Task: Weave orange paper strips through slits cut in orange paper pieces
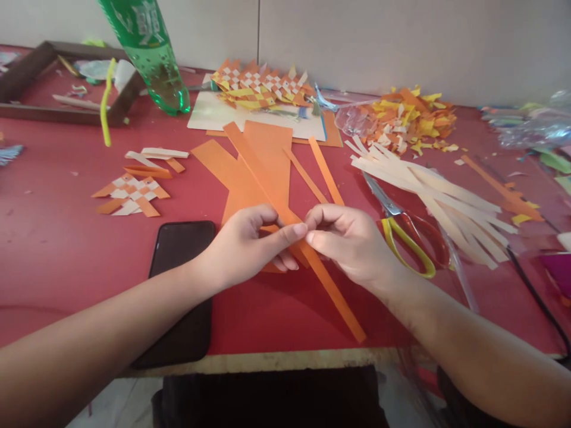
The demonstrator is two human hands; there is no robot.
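An orange paper strip (332, 288) runs diagonally through both hands, above the red table. My left hand (263, 238) grips it between thumb and fingers near its middle. Close beside, my right hand (343, 241) pinches the same strip, the two thumbs almost meeting. Under the hands lie wider orange paper sheets (267, 154), partly hidden. Two loose narrow orange strips (325, 169) rest just beyond my right hand. Scissors with yellow handles (395, 223) lie to the right, next to a fan of cream paper strips (441, 196).
A black phone (178, 297) lies under my left forearm. Left of it sits a woven orange-and-white paper fish (134, 193). Farther back are a green bottle (154, 65), a brown frame (27, 77), several woven fish (259, 83) and a heap of paper scraps (410, 119).
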